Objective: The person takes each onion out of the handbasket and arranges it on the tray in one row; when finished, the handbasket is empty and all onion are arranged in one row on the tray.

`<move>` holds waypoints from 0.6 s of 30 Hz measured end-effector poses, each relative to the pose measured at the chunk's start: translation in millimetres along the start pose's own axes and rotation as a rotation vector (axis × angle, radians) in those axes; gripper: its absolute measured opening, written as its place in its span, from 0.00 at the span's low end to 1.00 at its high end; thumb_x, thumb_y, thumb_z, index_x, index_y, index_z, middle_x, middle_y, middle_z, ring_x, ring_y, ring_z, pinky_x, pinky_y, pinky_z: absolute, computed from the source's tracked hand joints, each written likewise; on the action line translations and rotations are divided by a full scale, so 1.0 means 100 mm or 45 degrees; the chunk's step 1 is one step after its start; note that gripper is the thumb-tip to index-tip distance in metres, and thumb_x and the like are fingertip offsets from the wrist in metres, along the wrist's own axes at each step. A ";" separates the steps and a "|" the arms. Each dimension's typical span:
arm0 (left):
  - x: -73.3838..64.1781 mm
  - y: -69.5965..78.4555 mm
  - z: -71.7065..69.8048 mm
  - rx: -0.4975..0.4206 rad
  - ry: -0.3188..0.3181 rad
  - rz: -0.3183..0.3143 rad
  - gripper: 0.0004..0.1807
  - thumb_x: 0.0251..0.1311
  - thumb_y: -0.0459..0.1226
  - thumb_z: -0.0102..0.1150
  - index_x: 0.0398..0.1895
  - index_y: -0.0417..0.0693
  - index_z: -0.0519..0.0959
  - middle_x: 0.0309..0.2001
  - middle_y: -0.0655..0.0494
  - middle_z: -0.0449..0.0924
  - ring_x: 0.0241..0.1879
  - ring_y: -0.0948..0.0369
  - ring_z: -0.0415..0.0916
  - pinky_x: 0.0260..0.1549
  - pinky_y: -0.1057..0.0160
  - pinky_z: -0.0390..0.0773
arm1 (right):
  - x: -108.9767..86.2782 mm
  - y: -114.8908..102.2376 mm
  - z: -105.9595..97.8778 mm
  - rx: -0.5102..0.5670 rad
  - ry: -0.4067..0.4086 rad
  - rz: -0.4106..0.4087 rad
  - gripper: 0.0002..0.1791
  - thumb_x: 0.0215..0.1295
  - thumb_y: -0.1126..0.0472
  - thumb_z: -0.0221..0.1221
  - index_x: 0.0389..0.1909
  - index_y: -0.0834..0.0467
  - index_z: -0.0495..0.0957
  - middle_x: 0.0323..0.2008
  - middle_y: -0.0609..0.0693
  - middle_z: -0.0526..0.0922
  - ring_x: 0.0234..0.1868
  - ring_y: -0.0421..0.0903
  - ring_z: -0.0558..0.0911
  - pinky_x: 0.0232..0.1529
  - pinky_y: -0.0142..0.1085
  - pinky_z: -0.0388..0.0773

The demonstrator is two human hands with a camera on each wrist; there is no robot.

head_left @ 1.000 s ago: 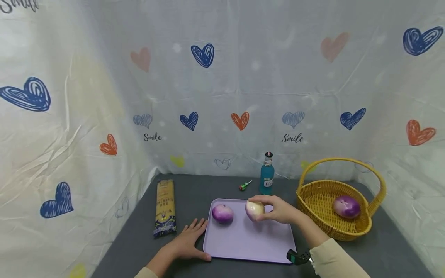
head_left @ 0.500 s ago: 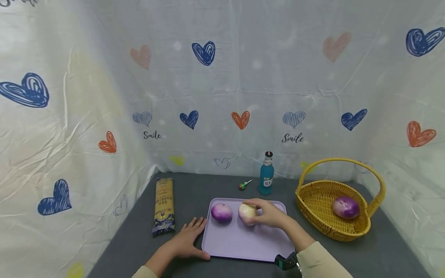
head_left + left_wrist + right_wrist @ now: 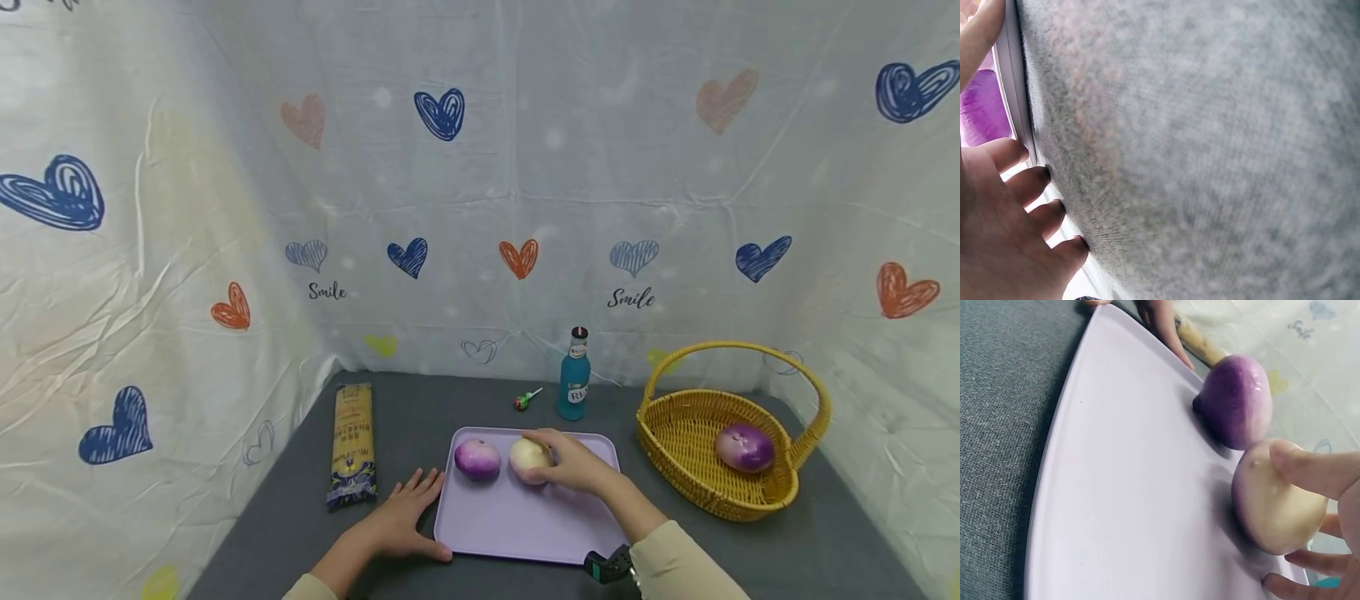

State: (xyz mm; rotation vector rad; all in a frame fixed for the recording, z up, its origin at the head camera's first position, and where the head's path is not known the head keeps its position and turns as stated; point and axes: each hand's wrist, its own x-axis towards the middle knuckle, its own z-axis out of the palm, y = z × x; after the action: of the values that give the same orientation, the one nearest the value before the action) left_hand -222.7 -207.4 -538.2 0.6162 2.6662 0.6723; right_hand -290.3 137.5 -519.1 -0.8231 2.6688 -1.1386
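My right hand (image 3: 576,465) grips a pale, purple-tinged onion (image 3: 528,462) over the upper middle of a lilac tray (image 3: 525,525), thumb on one side. In the right wrist view its creamy face (image 3: 1282,503) fronts the camera; whether its underside touches the tray is hard to tell. Just left of it a purple onion (image 3: 477,460) lies on the tray. My left hand (image 3: 405,518) rests along the tray's left edge, fingers spread and thumb at the near corner. Only part of that hand shows in the left wrist view, beside the tray rim (image 3: 1013,81).
A yellow wicker basket (image 3: 675,471) with a tall handle stands at the right, another purple onion (image 3: 745,447) inside. Behind the tray are a blue bottle (image 3: 575,379) and a lollipop (image 3: 522,402). A yellow packet (image 3: 352,442) lies at the left on the grey tabletop.
My right hand has carried the pale onion left and slightly down, closer to the purple onion on the tray. My left hand stays at the tray's edge.
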 end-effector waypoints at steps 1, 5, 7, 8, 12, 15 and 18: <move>0.00 0.00 0.00 0.000 -0.002 -0.001 0.66 0.43 0.66 0.73 0.81 0.46 0.52 0.80 0.42 0.50 0.79 0.38 0.41 0.72 0.29 0.43 | 0.00 0.00 0.00 0.002 0.000 0.001 0.40 0.60 0.47 0.71 0.71 0.59 0.70 0.67 0.60 0.74 0.68 0.61 0.73 0.66 0.61 0.69; 0.00 0.00 -0.02 -0.006 -0.004 0.000 0.66 0.44 0.66 0.73 0.81 0.45 0.52 0.80 0.41 0.50 0.79 0.37 0.41 0.71 0.28 0.43 | -0.01 -0.02 -0.02 0.016 -0.004 0.004 0.41 0.58 0.47 0.72 0.71 0.58 0.70 0.68 0.60 0.74 0.69 0.61 0.71 0.68 0.61 0.67; 0.00 0.01 -0.02 -0.005 -0.002 0.005 0.66 0.44 0.65 0.73 0.81 0.45 0.52 0.80 0.40 0.50 0.79 0.37 0.41 0.71 0.28 0.43 | -0.01 -0.04 -0.03 0.015 -0.003 -0.001 0.41 0.58 0.48 0.72 0.70 0.58 0.71 0.68 0.60 0.74 0.69 0.61 0.71 0.68 0.61 0.67; 0.00 0.01 -0.02 -0.005 -0.002 0.005 0.66 0.44 0.65 0.73 0.81 0.45 0.52 0.80 0.40 0.50 0.79 0.36 0.41 0.71 0.28 0.43 | -0.02 -0.05 -0.03 0.015 -0.004 -0.004 0.41 0.58 0.48 0.73 0.70 0.59 0.71 0.68 0.60 0.74 0.69 0.61 0.71 0.68 0.61 0.67; 0.01 0.01 -0.01 0.001 -0.005 0.004 0.66 0.44 0.66 0.73 0.81 0.45 0.52 0.80 0.40 0.50 0.79 0.37 0.41 0.71 0.28 0.43 | -0.03 -0.08 -0.07 0.009 -0.018 -0.021 0.40 0.59 0.50 0.72 0.70 0.60 0.70 0.67 0.60 0.74 0.68 0.62 0.72 0.66 0.61 0.68; 0.02 0.01 0.00 0.001 -0.007 0.001 0.66 0.44 0.66 0.73 0.81 0.45 0.52 0.80 0.41 0.49 0.79 0.37 0.41 0.71 0.28 0.43 | -0.03 -0.09 -0.12 0.033 -0.028 -0.033 0.40 0.61 0.51 0.71 0.71 0.60 0.70 0.68 0.61 0.74 0.67 0.64 0.73 0.65 0.63 0.69; 0.01 0.01 0.00 0.000 -0.002 0.009 0.66 0.44 0.65 0.74 0.81 0.44 0.52 0.80 0.40 0.49 0.79 0.36 0.41 0.71 0.28 0.43 | -0.03 -0.09 -0.18 0.055 -0.027 -0.043 0.39 0.62 0.51 0.70 0.71 0.60 0.69 0.68 0.61 0.73 0.65 0.67 0.73 0.63 0.64 0.69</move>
State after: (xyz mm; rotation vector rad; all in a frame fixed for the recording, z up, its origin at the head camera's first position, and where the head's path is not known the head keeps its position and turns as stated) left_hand -223.5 -206.4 -538.1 0.6267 2.6637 0.6735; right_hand -290.0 145.2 -500.7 -0.8713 2.6129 -1.1837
